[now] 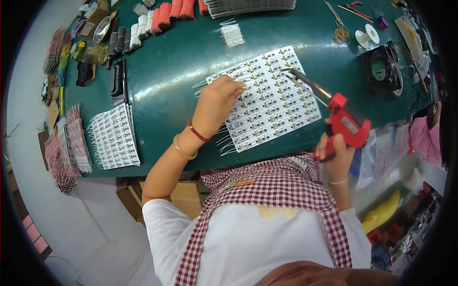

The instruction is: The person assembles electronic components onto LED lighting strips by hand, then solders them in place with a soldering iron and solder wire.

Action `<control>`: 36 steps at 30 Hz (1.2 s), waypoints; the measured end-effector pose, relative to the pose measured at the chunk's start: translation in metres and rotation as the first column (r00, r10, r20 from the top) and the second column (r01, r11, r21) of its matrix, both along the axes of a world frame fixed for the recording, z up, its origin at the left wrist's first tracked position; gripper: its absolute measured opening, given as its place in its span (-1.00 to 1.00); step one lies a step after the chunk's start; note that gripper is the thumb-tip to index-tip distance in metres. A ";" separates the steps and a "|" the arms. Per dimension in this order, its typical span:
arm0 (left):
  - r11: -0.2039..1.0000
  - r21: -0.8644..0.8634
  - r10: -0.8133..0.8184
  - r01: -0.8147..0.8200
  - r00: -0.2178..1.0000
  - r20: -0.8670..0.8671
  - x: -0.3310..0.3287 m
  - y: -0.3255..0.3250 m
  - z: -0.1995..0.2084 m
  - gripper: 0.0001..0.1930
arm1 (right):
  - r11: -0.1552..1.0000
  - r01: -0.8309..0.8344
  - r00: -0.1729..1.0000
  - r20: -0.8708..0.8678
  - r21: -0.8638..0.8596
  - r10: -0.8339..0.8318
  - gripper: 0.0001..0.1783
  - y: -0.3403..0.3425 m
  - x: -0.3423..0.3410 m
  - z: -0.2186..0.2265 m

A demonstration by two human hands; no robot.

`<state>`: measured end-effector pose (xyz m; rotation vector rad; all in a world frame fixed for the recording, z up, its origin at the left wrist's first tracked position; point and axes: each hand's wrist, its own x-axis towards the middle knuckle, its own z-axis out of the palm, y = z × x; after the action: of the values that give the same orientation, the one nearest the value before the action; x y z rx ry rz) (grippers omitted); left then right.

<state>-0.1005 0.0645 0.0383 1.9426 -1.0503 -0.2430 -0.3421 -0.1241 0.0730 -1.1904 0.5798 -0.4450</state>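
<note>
White circuit-board panel (274,102) flat on green bench (164,62). Left hand (217,99) over it, fingers pinched together on thin white wire (245,87). Right hand's (337,151) fingers wrapped round red soldering gun (349,126), tip over panel. Stacked panels (114,138) left; white wire bundle (232,35) beyond.

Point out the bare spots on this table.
The widest bare patch of table lies between the left board stack and the big board. Another lies between the white bundle and the scissors. Crowded: the back left, with wire bundles and bottle, and the right side around the fan.
</note>
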 end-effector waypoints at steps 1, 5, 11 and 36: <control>0.999 0.040 -0.013 0.006 0.984 0.179 -0.004 0.000 -0.004 -0.79 | 0.998 -0.031 0.996 -0.084 -0.046 0.027 -0.43 0.002 0.000 -0.001; 0.993 0.106 -0.096 0.046 0.835 0.543 -0.004 -0.005 -0.012 -0.74 | 0.996 -0.084 0.987 -0.143 -0.018 0.080 -0.49 0.008 -0.001 -0.013; 0.982 0.174 -0.170 0.071 0.725 0.668 0.000 -0.012 -0.017 -0.73 | 0.993 -0.115 0.960 -0.254 0.021 0.117 -0.84 0.017 0.008 -0.021; 0.978 0.164 -0.197 0.127 0.816 0.543 0.002 -0.012 -0.023 -0.71 | 0.942 -0.233 0.914 -0.386 -0.239 0.128 -0.74 0.014 -0.002 -0.047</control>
<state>-0.0984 0.0528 0.0150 2.0883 -1.6201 0.1952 -0.3437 -0.1104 0.0258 -1.6050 0.7327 -0.1437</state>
